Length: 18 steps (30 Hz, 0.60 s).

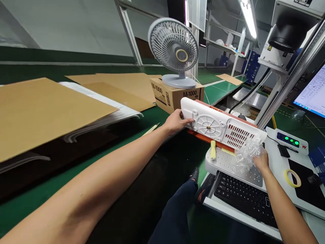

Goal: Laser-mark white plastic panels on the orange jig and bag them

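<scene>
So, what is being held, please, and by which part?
A white vented panel, by its left end in the left hand; clear film obscures what the right hand grips.

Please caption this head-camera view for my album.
The left hand grips a white vented panel; the right hand is at its other end, beside crumpled clear plastic.

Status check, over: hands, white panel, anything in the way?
Left hand gripping left end of white panel. Right hand at its right end, grip hidden. Crumpled clear plastic overlaps panel's lower right corner in view.

Head-worn view, facing forward, angled down
</scene>
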Each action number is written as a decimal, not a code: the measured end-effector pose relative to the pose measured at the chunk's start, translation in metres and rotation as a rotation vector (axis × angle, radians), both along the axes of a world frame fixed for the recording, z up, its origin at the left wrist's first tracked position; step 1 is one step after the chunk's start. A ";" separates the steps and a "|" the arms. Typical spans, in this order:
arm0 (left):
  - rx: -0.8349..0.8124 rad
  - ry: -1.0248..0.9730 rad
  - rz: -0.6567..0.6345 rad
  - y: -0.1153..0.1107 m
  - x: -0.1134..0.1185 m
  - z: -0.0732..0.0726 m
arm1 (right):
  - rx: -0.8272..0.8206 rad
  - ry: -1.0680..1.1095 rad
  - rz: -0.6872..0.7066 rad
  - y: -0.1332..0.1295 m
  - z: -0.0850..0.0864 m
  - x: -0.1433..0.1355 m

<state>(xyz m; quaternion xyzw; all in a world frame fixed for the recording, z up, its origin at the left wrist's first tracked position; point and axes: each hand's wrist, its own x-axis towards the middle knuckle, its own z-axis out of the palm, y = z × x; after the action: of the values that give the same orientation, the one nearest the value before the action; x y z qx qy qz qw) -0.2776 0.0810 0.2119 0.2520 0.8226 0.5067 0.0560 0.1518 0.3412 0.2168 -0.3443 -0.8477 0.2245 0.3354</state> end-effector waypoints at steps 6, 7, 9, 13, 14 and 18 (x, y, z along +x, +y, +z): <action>-0.013 0.011 0.013 0.000 0.000 0.006 | -0.018 0.025 -0.006 -0.005 0.006 -0.001; -0.007 0.011 0.019 0.000 0.001 0.006 | -0.022 0.028 -0.002 -0.006 0.008 -0.001; 0.005 0.008 0.022 0.001 0.003 0.007 | -0.028 0.031 0.004 -0.008 0.012 -0.001; 0.003 0.001 0.012 0.000 0.004 0.007 | -0.035 0.031 0.009 -0.009 0.015 0.000; 0.003 0.004 0.013 0.000 0.004 0.007 | -0.035 0.028 0.014 -0.010 0.016 0.001; 0.008 0.011 0.012 -0.006 0.005 0.008 | -0.021 0.020 0.034 -0.016 0.017 0.004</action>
<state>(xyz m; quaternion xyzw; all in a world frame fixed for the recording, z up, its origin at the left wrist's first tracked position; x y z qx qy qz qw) -0.2728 0.0753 0.2201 0.2499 0.8225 0.5088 0.0474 0.1560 0.3252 0.2339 -0.3311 -0.8475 0.2427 0.3364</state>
